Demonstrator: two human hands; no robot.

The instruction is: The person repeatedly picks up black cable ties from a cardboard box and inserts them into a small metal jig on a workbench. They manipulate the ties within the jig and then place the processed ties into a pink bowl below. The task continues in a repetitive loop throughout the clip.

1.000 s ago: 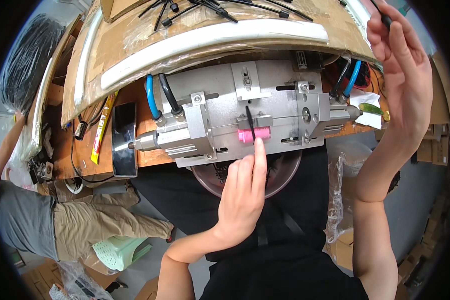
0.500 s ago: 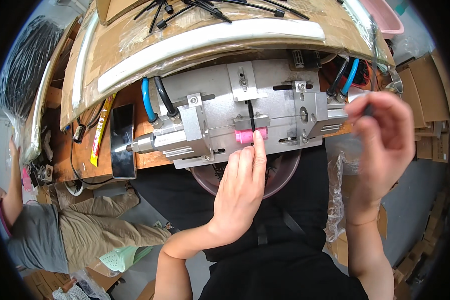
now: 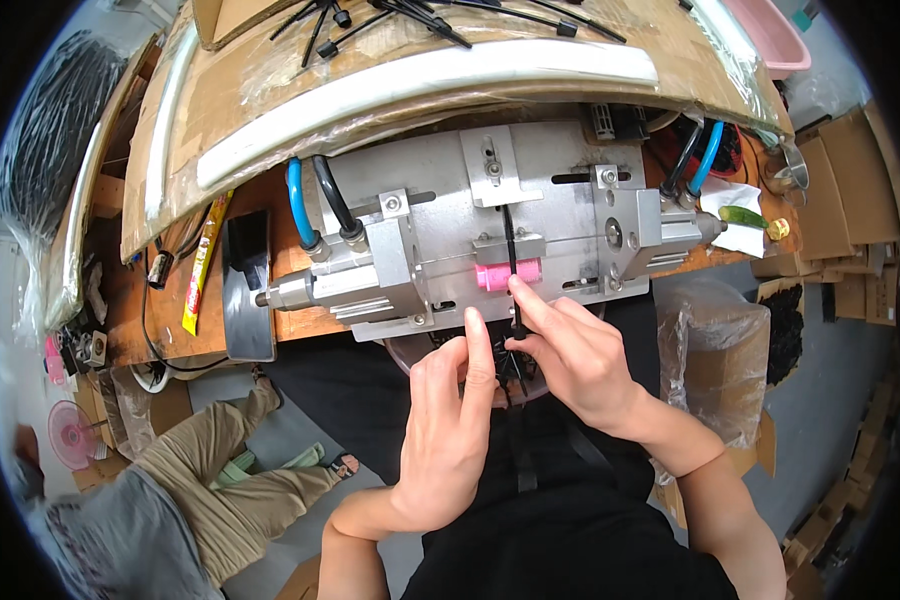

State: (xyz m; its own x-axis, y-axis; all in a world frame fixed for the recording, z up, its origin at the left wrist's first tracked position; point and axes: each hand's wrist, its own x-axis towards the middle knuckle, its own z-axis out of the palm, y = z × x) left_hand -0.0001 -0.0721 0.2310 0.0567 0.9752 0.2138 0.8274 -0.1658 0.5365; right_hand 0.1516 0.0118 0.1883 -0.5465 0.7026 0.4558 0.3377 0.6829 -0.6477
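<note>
A thin black rod (image 3: 511,238) runs toward me across a silver metal fixture (image 3: 445,180), over a bright pink cylinder (image 3: 495,277). My right hand (image 3: 585,365) pinches the near end of this rod, its index fingertip beside the pink cylinder. Left of it, my left hand (image 3: 445,430) is held up with the index finger stretched out and the other fingers bent; nothing shows in its grasp. Below both hands, a pinkish basin (image 3: 402,352) with black pieces in it is partly hidden.
Metal clamp blocks with blue and black hoses flank the fixture. On the bench lie a dark phone (image 3: 247,285), a yellow packet (image 3: 203,265) and a green cucumber-like piece (image 3: 742,216). Cardboard (image 3: 300,100) with black rods overhangs the back. Another person (image 3: 160,510) is at lower left.
My right hand has come in from the right to the rod's near end. My left hand has drawn back from the pink cylinder, down and left. The other person has shifted.
</note>
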